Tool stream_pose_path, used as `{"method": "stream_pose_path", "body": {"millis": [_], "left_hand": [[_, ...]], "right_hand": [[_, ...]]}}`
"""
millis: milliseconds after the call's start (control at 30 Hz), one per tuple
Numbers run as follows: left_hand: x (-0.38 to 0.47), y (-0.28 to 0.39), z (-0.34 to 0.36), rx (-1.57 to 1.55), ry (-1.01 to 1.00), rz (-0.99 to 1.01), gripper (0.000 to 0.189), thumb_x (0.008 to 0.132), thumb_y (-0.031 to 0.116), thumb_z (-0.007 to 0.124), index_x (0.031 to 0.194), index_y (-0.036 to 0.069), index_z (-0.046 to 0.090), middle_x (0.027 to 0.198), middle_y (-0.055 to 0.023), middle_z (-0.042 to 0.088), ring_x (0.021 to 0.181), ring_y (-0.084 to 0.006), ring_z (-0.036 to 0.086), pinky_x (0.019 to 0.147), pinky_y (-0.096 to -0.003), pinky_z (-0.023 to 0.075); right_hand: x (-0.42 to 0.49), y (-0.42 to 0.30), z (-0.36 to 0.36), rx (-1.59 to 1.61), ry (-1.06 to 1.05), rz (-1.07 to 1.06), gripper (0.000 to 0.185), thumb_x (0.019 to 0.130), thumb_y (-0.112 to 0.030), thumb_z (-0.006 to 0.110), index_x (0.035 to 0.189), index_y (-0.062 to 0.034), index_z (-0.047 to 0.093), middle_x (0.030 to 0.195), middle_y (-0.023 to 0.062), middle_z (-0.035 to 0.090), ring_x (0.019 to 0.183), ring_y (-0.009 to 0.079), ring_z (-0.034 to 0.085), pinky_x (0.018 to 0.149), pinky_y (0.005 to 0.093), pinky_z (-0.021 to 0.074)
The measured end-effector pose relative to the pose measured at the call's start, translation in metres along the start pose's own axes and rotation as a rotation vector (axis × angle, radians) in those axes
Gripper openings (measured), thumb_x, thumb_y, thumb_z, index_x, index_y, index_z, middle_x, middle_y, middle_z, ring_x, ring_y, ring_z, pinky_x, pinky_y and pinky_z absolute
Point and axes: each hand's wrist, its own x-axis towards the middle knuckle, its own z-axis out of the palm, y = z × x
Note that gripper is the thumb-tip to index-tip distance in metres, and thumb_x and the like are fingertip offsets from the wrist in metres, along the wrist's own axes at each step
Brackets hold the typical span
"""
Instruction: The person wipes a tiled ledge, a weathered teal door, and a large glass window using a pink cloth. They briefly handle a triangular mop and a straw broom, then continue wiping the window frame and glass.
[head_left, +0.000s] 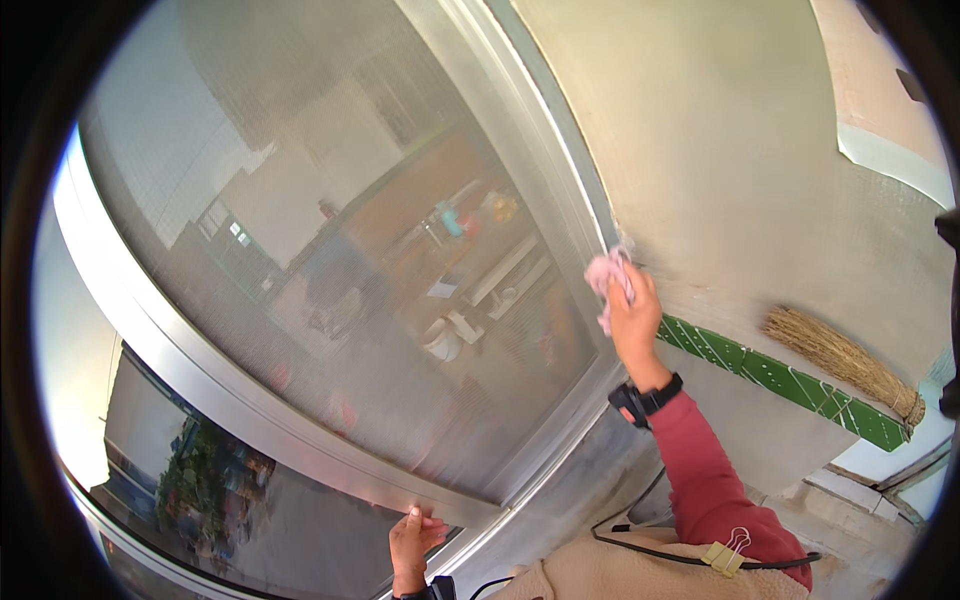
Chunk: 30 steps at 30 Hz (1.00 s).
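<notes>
My right hand (634, 311) grips a crumpled pink cloth (609, 276) beside the lower right corner of the window frame, close to the wall edge. A black strap device is on that wrist. My left hand (416, 544) is at the bottom, its thumb and fingers at the metal edge of the sliding screen's frame (322, 442). Behind the mesh screen (300, 247) blurred items in a room show through. Dark glass (300, 532) with reflections lies left of my left hand.
A straw hand broom (840, 356) rests along a green tile strip (787, 382) on the wall (705, 150) to the right. A black cable (675, 556) with a binder clip (726, 555) crosses my beige garment. The metal sill (547, 450) runs below the screen.
</notes>
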Motion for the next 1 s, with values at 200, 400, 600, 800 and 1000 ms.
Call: {"method": "stream_pose_path", "body": {"millis": [200, 400, 600, 800, 1000], "left_hand": [[0.001, -0.006, -0.003, 0.007, 0.028, 0.023, 0.042, 0.096, 0.038, 0.055, 0.083, -0.002, 0.057, 0.082, -0.0186, 0.067, 0.068, -0.0267, 0.069, 0.056, -0.0341, 0.0567], [0.005, -0.006, -0.006, -0.055, -0.028, -0.039, 0.041, 0.095, 0.039, 0.058, 0.088, 0.000, 0.060, 0.081, -0.0143, 0.068, 0.067, -0.0227, 0.068, 0.059, -0.0328, 0.0560], [-0.006, 0.004, 0.001, -0.111, -0.022, -0.036, 0.041, 0.094, 0.042, 0.059, 0.092, 0.001, 0.065, 0.078, -0.0091, 0.068, 0.067, -0.0174, 0.066, 0.062, -0.0286, 0.0550], [-0.019, 0.011, 0.009, -0.061, 0.028, 0.038, 0.041, 0.095, 0.041, 0.057, 0.093, 0.002, 0.067, 0.076, -0.0062, 0.067, 0.066, -0.0141, 0.064, 0.061, -0.0265, 0.0522], [-0.016, 0.008, 0.009, -0.058, 0.031, -0.014, 0.043, 0.095, 0.042, 0.057, 0.098, 0.000, 0.068, 0.077, -0.0072, 0.067, 0.065, -0.0158, 0.065, 0.062, -0.0270, 0.0534]], "right_hand": [[0.042, -0.011, 0.038, -0.289, -0.004, 0.067, 0.032, 0.085, -0.017, 0.065, 0.117, -0.0109, 0.064, 0.104, 0.0103, 0.060, 0.089, 0.0308, 0.063, 0.075, 0.0408, 0.0519], [0.089, -0.039, 0.068, -0.151, 0.125, -0.151, 0.030, 0.084, -0.015, 0.066, 0.114, -0.0146, 0.065, 0.101, 0.0085, 0.061, 0.091, 0.0306, 0.063, 0.075, 0.0409, 0.0520], [0.212, -0.150, 0.122, -0.117, 0.225, -0.483, 0.029, 0.086, -0.016, 0.064, 0.114, -0.0201, 0.065, 0.094, 0.0090, 0.059, 0.085, 0.0308, 0.062, 0.071, 0.0422, 0.0514], [0.243, -0.174, 0.125, -0.072, 0.144, -0.413, 0.027, 0.089, -0.019, 0.061, 0.115, -0.0220, 0.065, 0.094, 0.0101, 0.059, 0.083, 0.0326, 0.061, 0.070, 0.0442, 0.0508], [0.158, -0.093, 0.086, -0.219, 0.148, -0.362, 0.027, 0.087, -0.018, 0.063, 0.114, -0.0168, 0.065, 0.097, 0.0102, 0.060, 0.087, 0.0329, 0.062, 0.072, 0.0430, 0.0516]]}}
